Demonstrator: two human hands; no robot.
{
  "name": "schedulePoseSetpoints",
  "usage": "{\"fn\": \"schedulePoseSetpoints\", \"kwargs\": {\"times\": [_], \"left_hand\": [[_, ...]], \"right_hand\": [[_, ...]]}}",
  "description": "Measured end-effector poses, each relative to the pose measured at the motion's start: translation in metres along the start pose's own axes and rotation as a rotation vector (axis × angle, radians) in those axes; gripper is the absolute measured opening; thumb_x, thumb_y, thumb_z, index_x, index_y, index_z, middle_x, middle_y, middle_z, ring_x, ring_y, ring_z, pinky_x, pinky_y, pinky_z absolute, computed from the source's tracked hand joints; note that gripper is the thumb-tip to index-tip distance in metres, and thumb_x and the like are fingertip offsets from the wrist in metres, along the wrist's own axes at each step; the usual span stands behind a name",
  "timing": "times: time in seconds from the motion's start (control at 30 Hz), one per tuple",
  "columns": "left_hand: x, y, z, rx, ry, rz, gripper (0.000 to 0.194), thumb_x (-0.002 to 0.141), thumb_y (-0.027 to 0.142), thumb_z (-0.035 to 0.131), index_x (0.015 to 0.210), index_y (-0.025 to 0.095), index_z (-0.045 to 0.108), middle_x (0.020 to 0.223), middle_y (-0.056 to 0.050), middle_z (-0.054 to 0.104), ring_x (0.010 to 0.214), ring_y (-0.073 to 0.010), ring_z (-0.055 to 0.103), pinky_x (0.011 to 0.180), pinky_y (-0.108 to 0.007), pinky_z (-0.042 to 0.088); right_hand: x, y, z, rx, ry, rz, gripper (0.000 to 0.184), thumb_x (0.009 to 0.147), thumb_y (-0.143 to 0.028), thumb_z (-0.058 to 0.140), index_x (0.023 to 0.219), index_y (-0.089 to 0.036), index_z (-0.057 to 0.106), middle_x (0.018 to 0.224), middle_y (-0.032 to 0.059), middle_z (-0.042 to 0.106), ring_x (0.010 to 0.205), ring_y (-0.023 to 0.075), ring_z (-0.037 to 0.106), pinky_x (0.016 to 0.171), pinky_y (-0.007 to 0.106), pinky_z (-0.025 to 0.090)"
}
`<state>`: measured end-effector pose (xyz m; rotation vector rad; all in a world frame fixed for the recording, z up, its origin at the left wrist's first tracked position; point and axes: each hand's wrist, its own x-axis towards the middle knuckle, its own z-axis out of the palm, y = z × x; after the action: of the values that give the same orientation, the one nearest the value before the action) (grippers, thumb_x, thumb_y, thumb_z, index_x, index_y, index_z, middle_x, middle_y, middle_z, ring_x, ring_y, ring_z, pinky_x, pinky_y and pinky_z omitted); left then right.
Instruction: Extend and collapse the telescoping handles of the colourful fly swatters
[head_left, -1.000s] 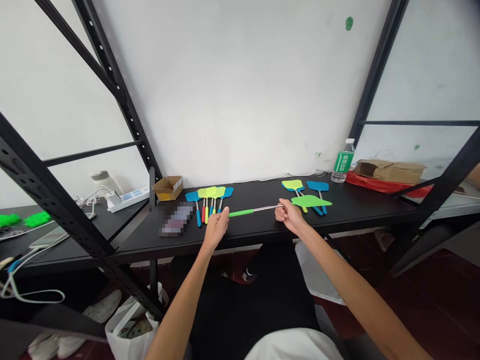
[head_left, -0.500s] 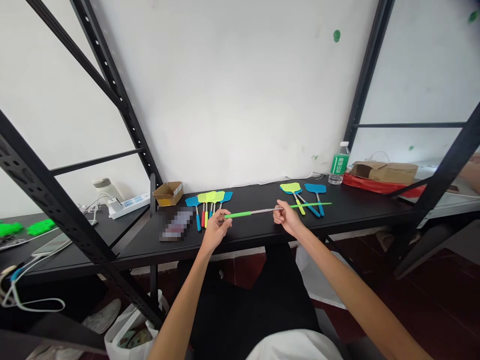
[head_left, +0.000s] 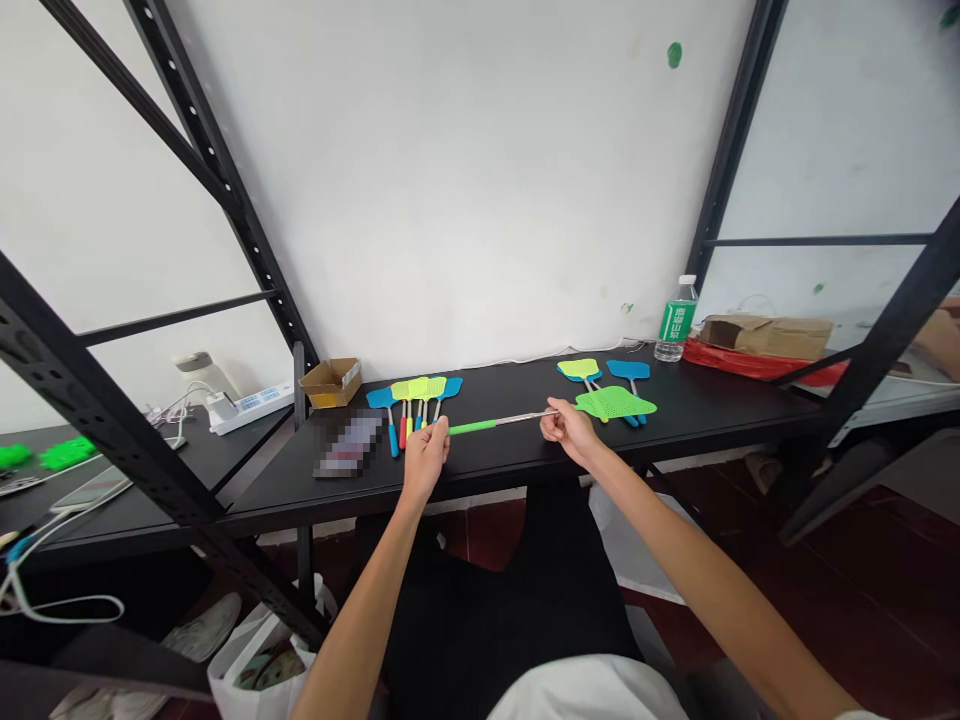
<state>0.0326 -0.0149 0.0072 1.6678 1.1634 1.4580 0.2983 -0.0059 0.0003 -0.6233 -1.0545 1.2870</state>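
Hands, two, logged from my remote seat: left hand (head_left: 425, 458), closed round the green grip (head_left: 472, 428) near frame centre; right hand (head_left: 568, 430), pinching the thin metal shaft (head_left: 519, 418), right of centre. Item held: one green fly swatter (head_left: 484, 426), spanning both hands, its perforated head (head_left: 619, 402) toward the right. Stock, left of centre: row of blue-headed and yellow-headed swatters (head_left: 418, 388) near a cardboard box (head_left: 331, 383). Stock, right of centre: further swatters (head_left: 628, 370), partly hidden by that head. Step in hand, I judge: setting shaft length. Next move, I reckon, calls for a firm left grip and a straight draw or push along the shaft.
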Motion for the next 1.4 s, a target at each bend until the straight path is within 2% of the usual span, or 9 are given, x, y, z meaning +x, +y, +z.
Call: {"fn": "schedulePoseSetpoints", "kwargs": {"times": [0.13, 0.3, 0.53, 0.67, 0.87, 1.0, 1.17, 1.3, 1.4], "left_hand": [[0.001, -0.002, 0.001, -0.023, 0.034, -0.019, 0.060, 0.092, 0.060, 0.046, 0.051, 0.023, 0.022, 0.042, 0.004, 0.026, 0.039, -0.0081, 0.026, 0.042, -0.027, 0.021], [0.000, 0.001, -0.003, -0.030, -0.056, -0.022, 0.055, 0.092, 0.057, 0.050, 0.052, 0.020, 0.044, 0.042, 0.001, 0.040, 0.041, -0.0094, 0.036, 0.043, -0.025, 0.028], [0.005, -0.004, -0.007, -0.135, -0.126, -0.004, 0.034, 0.087, 0.051, 0.062, 0.083, 0.017, 0.059, 0.052, 0.004, 0.051, 0.041, -0.0069, 0.036, 0.041, -0.021, 0.026], [0.008, -0.009, -0.009, -0.211, -0.144, 0.019, 0.037, 0.077, 0.042, 0.074, 0.102, 0.018, 0.060, 0.069, 0.004, 0.057, 0.044, -0.0042, 0.037, 0.042, -0.020, 0.029], [0.011, -0.015, -0.010, -0.225, -0.134, 0.016, 0.039, 0.077, 0.043, 0.076, 0.102, 0.018, 0.060, 0.075, 0.001, 0.063, 0.044, -0.0045, 0.042, 0.043, -0.020, 0.033], [0.011, -0.014, -0.010, -0.212, -0.131, 0.010, 0.037, 0.080, 0.047, 0.073, 0.096, 0.016, 0.062, 0.073, 0.000, 0.063, 0.044, -0.0053, 0.043, 0.042, -0.020, 0.035], [0.007, -0.011, -0.006, -0.196, -0.077, 0.026, 0.038, 0.087, 0.052, 0.063, 0.075, 0.017, 0.055, 0.063, 0.002, 0.054, 0.042, -0.0059, 0.042, 0.038, -0.020, 0.032], [0.005, -0.011, -0.003, -0.217, 0.035, -0.070, 0.050, 0.088, 0.056, 0.058, 0.061, 0.020, 0.037, 0.052, 0.007, 0.032, 0.037, -0.0040, 0.026, 0.034, -0.019, 0.019], [0.006, -0.013, -0.002, -0.257, 0.078, -0.098, 0.055, 0.087, 0.056, 0.060, 0.059, 0.022, 0.026, 0.050, 0.009, 0.022, 0.038, -0.0037, 0.020, 0.035, -0.019, 0.016]], "right_hand": [[-0.001, -0.001, 0.001, 0.008, 0.001, -0.006, 0.041, 0.084, -0.037, 0.065, 0.052, -0.021, 0.045, 0.043, -0.0019, 0.043, 0.041, 0.0102, 0.035, 0.043, 0.028, 0.029], [0.000, -0.002, 0.001, 0.060, 0.036, 0.013, 0.037, 0.082, -0.033, 0.064, 0.052, -0.021, 0.048, 0.040, -0.0028, 0.041, 0.040, 0.0098, 0.033, 0.043, 0.027, 0.027], [0.001, -0.003, -0.003, 0.061, -0.012, 0.044, 0.044, 0.086, -0.040, 0.061, 0.048, -0.019, 0.053, 0.040, -0.0026, 0.037, 0.041, 0.0098, 0.035, 0.044, 0.026, 0.028], [0.001, -0.004, -0.003, 0.030, -0.050, 0.046, 0.050, 0.089, -0.045, 0.057, 0.047, -0.018, 0.054, 0.041, -0.0018, 0.038, 0.040, 0.0096, 0.035, 0.044, 0.027, 0.028], [0.004, 0.004, -0.008, -0.040, -0.055, 0.002, 0.049, 0.088, -0.047, 0.060, 0.049, -0.018, 0.053, 0.045, 0.0007, 0.049, 0.039, 0.0098, 0.038, 0.044, 0.028, 0.028], [0.007, 0.008, -0.013, -0.057, -0.085, -0.002, 0.047, 0.089, -0.044, 0.060, 0.050, -0.018, 0.056, 0.044, 0.0010, 0.049, 0.040, 0.0102, 0.038, 0.045, 0.028, 0.028], [0.007, 0.009, -0.014, -0.077, -0.108, -0.001, 0.047, 0.089, -0.043, 0.059, 0.050, -0.017, 0.058, 0.043, 0.0011, 0.048, 0.041, 0.0103, 0.039, 0.047, 0.029, 0.029], [0.005, 0.007, -0.013, -0.116, -0.113, 0.002, 0.047, 0.090, -0.043, 0.058, 0.053, -0.015, 0.064, 0.043, 0.0016, 0.050, 0.043, 0.0108, 0.042, 0.050, 0.028, 0.031], [0.003, 0.005, -0.011, -0.120, -0.104, 0.012, 0.046, 0.089, -0.042, 0.059, 0.053, -0.014, 0.066, 0.043, 0.0023, 0.052, 0.043, 0.0105, 0.043, 0.051, 0.028, 0.032]]}}
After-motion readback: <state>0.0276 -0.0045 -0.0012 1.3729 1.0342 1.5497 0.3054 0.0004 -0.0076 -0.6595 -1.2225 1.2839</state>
